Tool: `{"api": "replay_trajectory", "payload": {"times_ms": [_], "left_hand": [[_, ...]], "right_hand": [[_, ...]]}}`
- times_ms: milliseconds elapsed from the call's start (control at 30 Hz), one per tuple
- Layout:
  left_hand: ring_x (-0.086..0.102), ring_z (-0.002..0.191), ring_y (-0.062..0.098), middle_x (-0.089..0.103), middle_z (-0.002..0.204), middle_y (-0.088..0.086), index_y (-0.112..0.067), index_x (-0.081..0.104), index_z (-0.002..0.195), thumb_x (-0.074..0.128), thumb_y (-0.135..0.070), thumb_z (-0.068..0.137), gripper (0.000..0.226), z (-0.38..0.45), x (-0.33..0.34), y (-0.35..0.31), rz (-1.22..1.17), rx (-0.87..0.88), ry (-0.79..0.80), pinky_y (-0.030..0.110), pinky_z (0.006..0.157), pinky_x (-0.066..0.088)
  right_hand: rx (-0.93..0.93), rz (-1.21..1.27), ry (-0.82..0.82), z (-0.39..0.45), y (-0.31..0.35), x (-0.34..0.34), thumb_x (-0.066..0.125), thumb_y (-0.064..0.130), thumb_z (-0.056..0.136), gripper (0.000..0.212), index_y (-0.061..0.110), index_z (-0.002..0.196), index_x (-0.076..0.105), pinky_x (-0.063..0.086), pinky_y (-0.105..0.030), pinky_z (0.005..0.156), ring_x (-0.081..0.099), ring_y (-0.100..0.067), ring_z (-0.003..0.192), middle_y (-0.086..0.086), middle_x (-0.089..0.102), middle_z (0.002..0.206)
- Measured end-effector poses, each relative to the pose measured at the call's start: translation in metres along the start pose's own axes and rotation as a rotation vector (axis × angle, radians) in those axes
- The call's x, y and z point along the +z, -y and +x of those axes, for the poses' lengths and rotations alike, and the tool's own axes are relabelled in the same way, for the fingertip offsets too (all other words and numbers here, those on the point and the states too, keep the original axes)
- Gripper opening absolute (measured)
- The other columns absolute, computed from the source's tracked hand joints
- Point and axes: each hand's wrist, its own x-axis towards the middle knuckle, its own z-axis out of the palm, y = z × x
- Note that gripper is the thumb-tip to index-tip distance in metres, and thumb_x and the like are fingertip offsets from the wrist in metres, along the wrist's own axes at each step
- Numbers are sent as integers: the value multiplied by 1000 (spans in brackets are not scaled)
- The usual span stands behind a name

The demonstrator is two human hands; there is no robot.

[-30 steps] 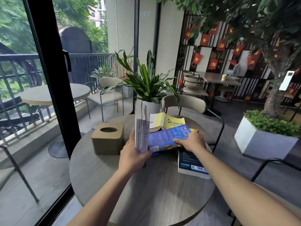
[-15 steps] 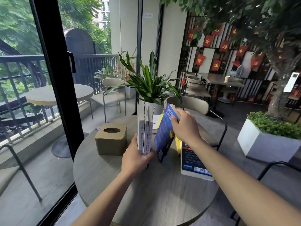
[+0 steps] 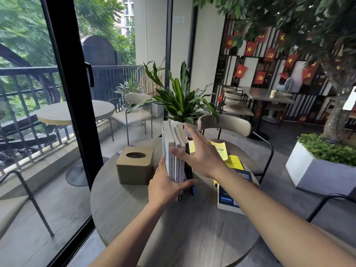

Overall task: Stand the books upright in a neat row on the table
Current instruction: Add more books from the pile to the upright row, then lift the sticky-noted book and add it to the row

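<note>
Several books stand upright in a row [image 3: 172, 151] near the middle of the round grey table [image 3: 154, 232], white spines toward me. A blue book [image 3: 191, 176] stands at the row's right end. My left hand [image 3: 165, 187] clasps the row low down, fingers on its left side and thumb across the base. My right hand [image 3: 200, 157] is spread flat against the row's right side, fingers apart, holding nothing. A yellow book [image 3: 221, 151] and a dark blue book [image 3: 230, 199] lie flat to the right, with a yellow sheet or cover [image 3: 234, 161] between them.
A tan tissue box [image 3: 134, 166] sits left of the row. A potted plant [image 3: 181, 101] stands at the table's far edge, with a beige chair [image 3: 225, 126] behind it. A glass door frame [image 3: 73, 112] runs along the left, and a white planter [image 3: 317, 170] is on the right.
My right hand lifted the blue book from flat, tilted it up and set it against the row's right end, then spread open. My left hand kept hold of the row.
</note>
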Motion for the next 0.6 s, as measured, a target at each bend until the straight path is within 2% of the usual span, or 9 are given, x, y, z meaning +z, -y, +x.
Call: {"api": "replay_trajectory", "payload": {"times_ms": [200, 367, 467, 600], "left_hand": [[62, 111, 13, 60, 130, -11, -30, 33, 145, 69, -93, 34, 133, 11, 2, -3, 49, -22, 48, 40, 88, 56], [61, 117, 15, 59, 136, -8, -29, 31, 149, 73, -88, 37, 134, 19, 6, -8, 79, -29, 59, 39, 92, 54], [64, 111, 16, 61, 132, -6, -30, 28, 149, 75, -82, 44, 126, 23, 10, -10, 98, -29, 73, 39, 88, 56], [66, 105, 20, 65, 123, -3, -29, 29, 146, 72, -69, 53, 110, 26, 15, -8, 122, -25, 73, 42, 84, 57]], "right_hand": [[-45, -20, -45, 7, -1, 4, 60, 74, 75, 99, 38, 154, 12, 42, -39, 99, 44, -25, 134, -5, 41, 150], [-33, -34, -103, 14, -3, 4, 63, 69, 77, 88, 39, 151, 25, 45, -37, 92, 50, -25, 125, -6, 48, 141], [-38, -46, -128, 17, -11, 9, 66, 68, 75, 79, 36, 142, 39, 48, -34, 87, 56, -22, 114, -2, 54, 127], [-54, -9, -219, 16, -22, 19, 72, 60, 75, 71, 31, 134, 47, 51, -34, 85, 61, -22, 106, -2, 57, 118]]}}
